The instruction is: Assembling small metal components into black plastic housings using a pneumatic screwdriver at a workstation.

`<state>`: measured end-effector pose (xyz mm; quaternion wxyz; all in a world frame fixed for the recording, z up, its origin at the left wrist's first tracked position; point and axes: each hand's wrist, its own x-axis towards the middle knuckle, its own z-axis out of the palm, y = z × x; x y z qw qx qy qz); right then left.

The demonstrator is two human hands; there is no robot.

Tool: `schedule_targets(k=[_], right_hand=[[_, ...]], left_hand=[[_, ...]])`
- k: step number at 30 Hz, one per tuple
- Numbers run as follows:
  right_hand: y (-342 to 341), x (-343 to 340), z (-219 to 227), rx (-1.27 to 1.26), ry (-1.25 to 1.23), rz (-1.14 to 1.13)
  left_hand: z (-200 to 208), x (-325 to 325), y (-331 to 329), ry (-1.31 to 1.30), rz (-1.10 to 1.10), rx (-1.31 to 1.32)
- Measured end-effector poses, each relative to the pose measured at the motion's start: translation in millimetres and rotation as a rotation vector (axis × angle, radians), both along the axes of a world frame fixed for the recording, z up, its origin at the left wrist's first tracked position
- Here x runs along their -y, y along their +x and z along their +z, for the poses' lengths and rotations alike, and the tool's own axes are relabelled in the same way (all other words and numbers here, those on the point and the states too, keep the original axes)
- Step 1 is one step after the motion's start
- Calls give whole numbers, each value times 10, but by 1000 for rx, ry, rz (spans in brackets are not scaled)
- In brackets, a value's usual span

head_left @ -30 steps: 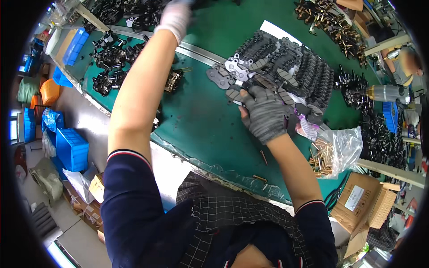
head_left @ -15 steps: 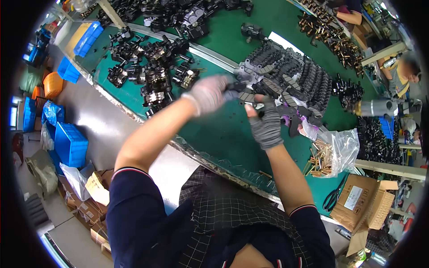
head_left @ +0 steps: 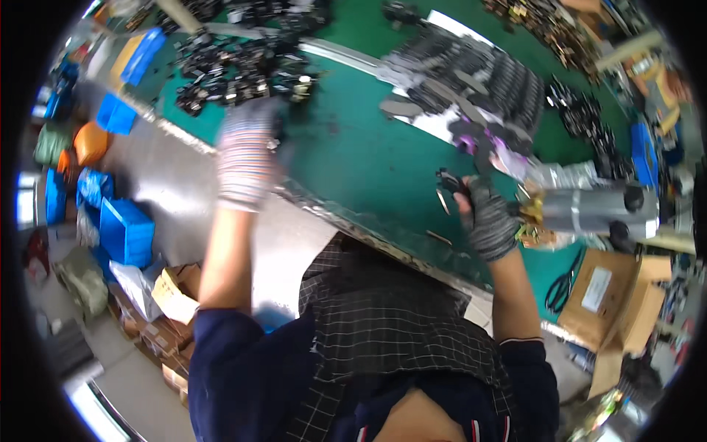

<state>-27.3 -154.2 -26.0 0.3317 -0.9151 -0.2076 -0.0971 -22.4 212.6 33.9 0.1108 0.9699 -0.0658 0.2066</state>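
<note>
My left hand (head_left: 247, 158), in a striped knit glove, is at the near edge of a pile of black metal assemblies (head_left: 243, 62) on the left of the green bench. Motion smears its fingers, so whether they hold anything is unclear. My right hand (head_left: 490, 221), in a dark grey glove with bare fingertips, is closed on a small black part (head_left: 448, 179) above the bench. A thin brass-coloured pin (head_left: 442, 202) shows just below that part. Beyond this hand lie rows of stacked dark grey pads (head_left: 501, 81), with purple-and-grey cloth (head_left: 471, 140) at their near side.
A grey cylindrical power tool (head_left: 596, 211) is right of my right hand, above a plastic bag. An open cardboard box (head_left: 600, 298) and black scissors (head_left: 563, 291) lie at the bench's right end. Blue crates (head_left: 125, 232) stand on the floor at left.
My left hand has moved left from the grey pads to the black assemblies. My right hand has come nearer and to the right, with a black part in it. The power tool appears nearer.
</note>
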Motion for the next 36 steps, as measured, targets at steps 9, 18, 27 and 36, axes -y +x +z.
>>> schedule_targets(k=[9, 18, 27, 36], right_hand=[[-13, 763, -219, -175, -183, -17], [125, 633, -126, -244, -142, -40], [18, 320, -151, 1, -126, 134], [50, 344, -157, -97, -43, 104]], left_hand=[[-250, 315, 88, 62, -174, -226], [-363, 1925, 681, 113, -671, -127], [-606, 1700, 67, -272, -541, -224], [-795, 1614, 111, -400, -522, -358]])
